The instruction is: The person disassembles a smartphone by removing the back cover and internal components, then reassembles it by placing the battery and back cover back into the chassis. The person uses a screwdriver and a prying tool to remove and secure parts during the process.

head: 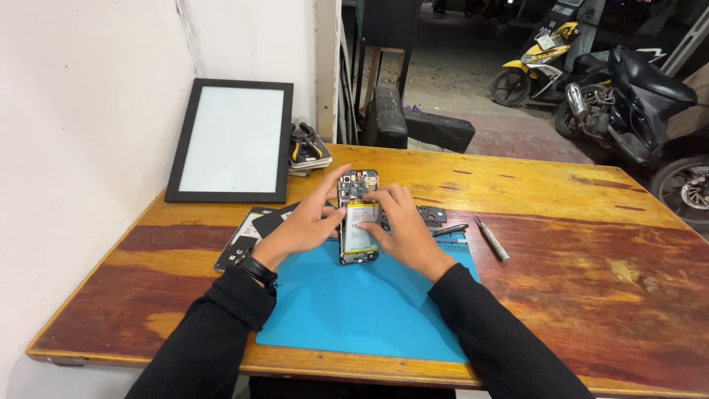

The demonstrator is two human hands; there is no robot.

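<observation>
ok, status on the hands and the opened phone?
Left hand and right hand both grip the opened phone, battery exposed, over the blue mat. Metal tool lies clear, right.

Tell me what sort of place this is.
Probably a small phone repair stall open to the street: an opened phone lies on a blue work mat under both hands, a screwdriver lies beside it, and parked motorbikes stand just outside.
</observation>
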